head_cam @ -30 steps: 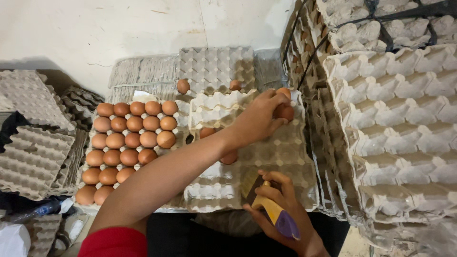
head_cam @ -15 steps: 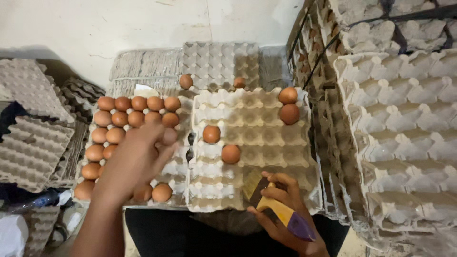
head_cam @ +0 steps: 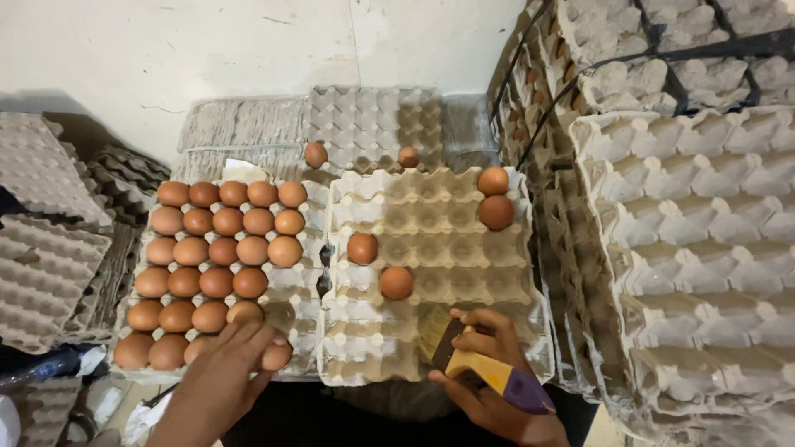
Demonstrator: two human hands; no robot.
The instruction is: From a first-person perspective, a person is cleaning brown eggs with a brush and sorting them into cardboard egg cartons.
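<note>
Head view, notes logged as spoken.

— Hands first?

— Left hand (head_cam: 228,364), lower left of frame, fingers curled down over the near row of the left tray (head_cam: 302,306), fingertips on a brown egg (head_cam: 276,356). Whether it is gripped or only touched cannot be told. Right hand (head_cam: 497,406), lower centre, wrapped closed around a brush (head_cam: 489,371) with a yellow handle and purple end, bristles resting on the right tray (head_cam: 447,248).

— Step?

— Likely picking an egg from the nearly full left tray. A lift would need a gentle, even pinch that clears neighbouring eggs.

— Surroundings?

— Right tray holds four eggs: two mid-tray, two at its upper right corner. Two more sit on a grey tray (head_cam: 373,124) behind. Stacks of empty pulp trays (head_cam: 704,248) fill the right side; more at far left. No labels or signs are visible.
</note>
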